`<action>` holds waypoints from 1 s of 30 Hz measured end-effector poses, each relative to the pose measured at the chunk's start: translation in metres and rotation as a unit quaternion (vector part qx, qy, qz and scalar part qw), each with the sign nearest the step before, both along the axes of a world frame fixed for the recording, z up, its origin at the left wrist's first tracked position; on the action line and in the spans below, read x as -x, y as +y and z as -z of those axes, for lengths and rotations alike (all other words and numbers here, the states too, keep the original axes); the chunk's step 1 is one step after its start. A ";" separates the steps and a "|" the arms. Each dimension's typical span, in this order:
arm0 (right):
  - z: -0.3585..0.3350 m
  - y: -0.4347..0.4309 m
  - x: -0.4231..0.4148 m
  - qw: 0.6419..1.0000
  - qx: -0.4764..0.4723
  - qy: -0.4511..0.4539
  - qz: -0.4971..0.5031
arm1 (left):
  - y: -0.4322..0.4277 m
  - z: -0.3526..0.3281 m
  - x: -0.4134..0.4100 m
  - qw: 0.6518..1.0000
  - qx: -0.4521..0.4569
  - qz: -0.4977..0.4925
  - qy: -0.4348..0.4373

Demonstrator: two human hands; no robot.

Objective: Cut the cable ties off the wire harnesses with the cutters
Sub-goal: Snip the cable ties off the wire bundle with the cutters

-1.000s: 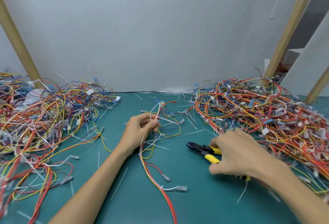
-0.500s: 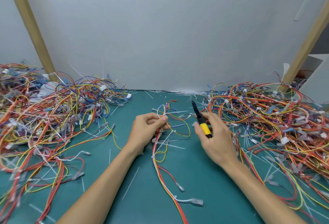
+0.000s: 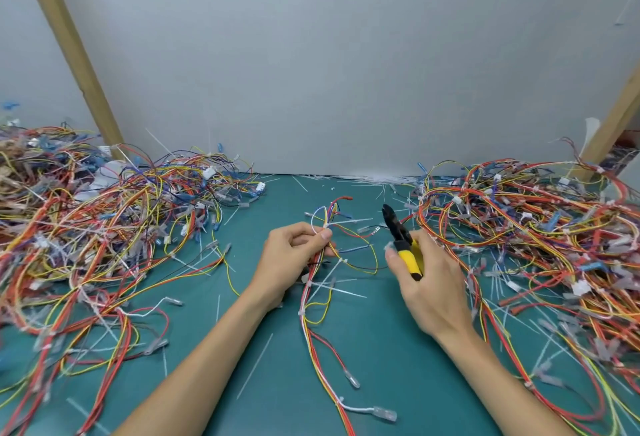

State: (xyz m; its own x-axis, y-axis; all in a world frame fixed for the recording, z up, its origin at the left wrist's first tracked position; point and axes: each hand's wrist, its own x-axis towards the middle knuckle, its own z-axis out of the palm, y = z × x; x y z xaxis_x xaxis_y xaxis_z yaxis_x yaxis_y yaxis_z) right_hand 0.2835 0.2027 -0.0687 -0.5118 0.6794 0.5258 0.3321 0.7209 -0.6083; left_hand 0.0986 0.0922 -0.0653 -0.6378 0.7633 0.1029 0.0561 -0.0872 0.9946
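Now | L fingers pinch harness | R fingers grip cutters, near harness

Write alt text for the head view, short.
A person's left hand pinches a wire harness trailing on a teal table while the right hand holds yellow-handled cutters, tip pointing away. Tangled harnesses form a left pile and a right pile.

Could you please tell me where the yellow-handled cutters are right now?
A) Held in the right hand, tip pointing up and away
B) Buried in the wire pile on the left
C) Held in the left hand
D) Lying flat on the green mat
A: the right hand grips the cutters by the yellow handles, black tip raised toward the wall, while the left hand pinches the wire harness.
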 end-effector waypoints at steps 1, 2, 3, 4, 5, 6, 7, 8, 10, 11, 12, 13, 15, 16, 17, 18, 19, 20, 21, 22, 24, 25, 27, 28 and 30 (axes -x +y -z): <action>0.000 0.001 0.000 1.000 -0.003 0.014 0.007 | 0.000 0.001 0.000 1.000 -0.001 0.002 -0.001; 0.000 0.002 -0.001 0.999 0.002 0.033 0.014 | 0.001 0.001 0.000 1.000 -0.002 0.005 -0.004; 0.000 0.003 -0.001 0.998 0.020 0.057 0.017 | 0.001 0.002 0.000 1.000 -0.003 0.006 -0.006; -0.001 0.002 -0.001 0.995 0.059 0.084 0.015 | 0.001 0.003 0.000 1.000 -0.004 0.007 -0.006; -0.002 0.002 -0.001 0.987 0.112 0.113 0.008 | 0.001 0.003 0.000 1.000 -0.003 0.007 -0.005; -0.003 0.002 -0.001 0.976 0.167 0.143 0.001 | 0.001 0.004 0.000 1.000 -0.001 0.008 -0.005; -0.003 0.004 -0.001 0.961 0.217 0.171 -0.003 | 0.002 0.004 0.000 1.000 -0.001 0.008 -0.005; -0.003 0.006 -0.002 0.947 0.257 0.194 -0.006 | 0.002 0.005 0.001 1.000 -0.002 0.008 -0.005; -0.002 0.009 -0.002 0.931 0.296 0.212 -0.015 | 0.002 0.006 0.001 1.000 -0.003 0.008 -0.004; -0.001 0.010 -0.002 0.931 0.296 0.211 -0.021 | 0.002 0.006 0.002 1.000 -0.003 0.008 -0.003; 0.000 0.010 -0.003 0.934 0.290 0.207 -0.028 | 0.002 0.007 0.002 1.000 -0.002 0.008 -0.001; 0.000 0.010 -0.003 0.938 0.281 0.201 -0.035 | 0.001 0.007 0.002 1.000 -0.002 0.008 0.000; 0.000 0.009 -0.003 0.943 0.267 0.191 -0.045 | 0.001 0.007 0.002 1.000 -0.001 0.010 0.003; 0.000 0.008 -0.003 0.945 0.264 0.187 -0.050 | 0.001 0.008 0.002 1.000 0.000 0.010 0.004; -0.001 0.007 -0.002 0.945 0.264 0.186 -0.057 | 0.001 0.007 0.002 1.000 0.001 0.010 0.006; -0.002 0.006 -0.003 0.943 0.267 0.186 -0.065 | 0.000 0.007 0.001 1.000 0.002 0.011 0.007; -0.003 0.006 -0.003 0.943 0.267 0.184 -0.073 | 0.001 0.006 0.000 1.000 0.003 0.011 0.008; -0.004 0.005 -0.003 0.944 0.265 0.178 -0.081 | 0.001 0.006 0.000 1.000 0.004 0.013 0.009; -0.005 0.005 -0.004 0.947 0.258 0.168 -0.089 | 0.001 0.005 0.000 1.000 0.004 0.012 0.007; -0.006 0.004 -0.004 0.951 0.250 0.155 -0.099 | 0.001 0.005 0.000 1.000 0.004 0.011 0.005; -0.006 0.003 -0.004 0.958 0.230 0.125 -0.120 | 0.001 0.004 0.000 1.000 0.001 0.010 0.002; -0.005 0.002 -0.004 0.964 0.210 0.105 -0.126 | 0.002 0.004 0.000 1.000 0.000 0.010 0.000; -0.004 0.001 -0.004 0.979 0.154 0.061 -0.122 | 0.002 0.004 0.000 1.000 0.000 0.010 -0.006; -0.004 0.000 -0.004 0.983 0.133 0.046 -0.119 | 0.002 0.004 0.000 1.000 0.000 0.010 -0.009; -0.006 -0.003 -0.004 0.986 0.117 0.032 -0.115 | 0.001 0.003 0.000 1.000 0.001 0.011 -0.013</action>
State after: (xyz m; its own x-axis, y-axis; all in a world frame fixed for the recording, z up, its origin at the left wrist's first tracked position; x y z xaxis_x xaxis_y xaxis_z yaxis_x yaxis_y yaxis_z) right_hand 0.2873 0.2001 -0.0632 -0.6377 0.6552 0.4050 0.1310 0.6104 -0.7812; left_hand 0.0985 0.0936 -0.0678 -0.6240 0.7768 0.0845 0.0274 -0.0863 0.9959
